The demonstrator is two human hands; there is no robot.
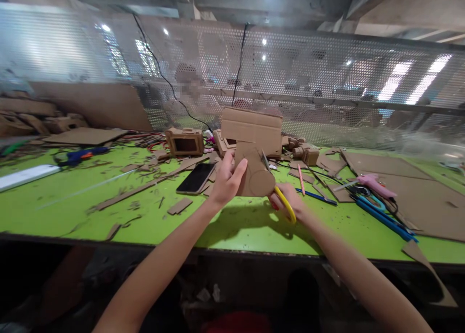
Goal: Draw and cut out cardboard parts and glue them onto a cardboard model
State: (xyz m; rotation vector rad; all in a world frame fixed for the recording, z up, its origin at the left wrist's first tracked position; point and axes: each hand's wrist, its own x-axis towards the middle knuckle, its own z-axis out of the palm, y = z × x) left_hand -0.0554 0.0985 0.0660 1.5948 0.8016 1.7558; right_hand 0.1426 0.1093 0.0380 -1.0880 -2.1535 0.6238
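Observation:
My left hand (227, 180) grips the left edge of a brown cardboard piece (250, 153), thumb on its near face. The piece is held up above the green table, wide at the top, with a round outline drawn on its lower part. My right hand (288, 199) is closed around the yellow handles of a pair of scissors (286, 206). The scissor blades point up along the right edge of the cardboard, beside the drawn circle. Part of the blades is hidden behind the cardboard.
A black phone (196, 178) lies left of my hands on the green table (145, 221). Behind stands a cardboard camera model (184, 142). A pink glue gun (376, 185), a blue utility knife (385, 219) and cardboard sheets (428, 197) lie right. A blue glue gun (85, 154) lies left. Scraps are scattered around.

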